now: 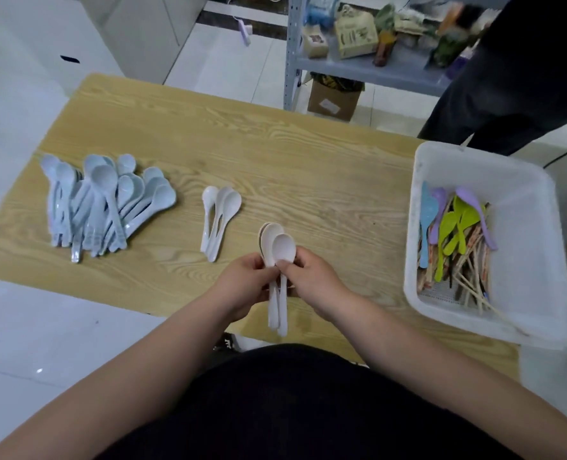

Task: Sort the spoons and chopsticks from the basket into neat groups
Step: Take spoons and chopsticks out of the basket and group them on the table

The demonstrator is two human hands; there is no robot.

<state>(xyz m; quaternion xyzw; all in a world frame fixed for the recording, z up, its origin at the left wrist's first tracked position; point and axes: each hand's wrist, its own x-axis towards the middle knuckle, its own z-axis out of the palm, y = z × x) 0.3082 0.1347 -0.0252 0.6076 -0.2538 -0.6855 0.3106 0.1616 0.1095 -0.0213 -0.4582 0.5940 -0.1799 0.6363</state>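
I hold a stack of spoons (277, 249) in both hands just over the near edge of the table (275, 144), about midway along it. My left hand (242, 283) curls round the necks from one side and my right hand (312, 280) pinches them from the other, thumb on top just below the uppermost bowl, so neither hand is spread. The stack's long axis runs from the near edge toward the far edge: the bowls point away from me, hollow side up, and the handles point back at my body and hang past the near edge. The top bowl sits a little lower than the ones beneath it, so the stack is not square yet. As I judge it, the thing to do is slide the bowls into one another and level the handle tips before I let go. Then I should lay the stack down parallel to the white group (219, 220), which lies left of my hands toward the middle with its bowls also pointing at the far edge. The pale blue pile (103, 207) lies near the left edge. The basket (474, 157) at the right edge holds coloured spoons (455, 224) and chopsticks (468, 277) — plenty left to sort.
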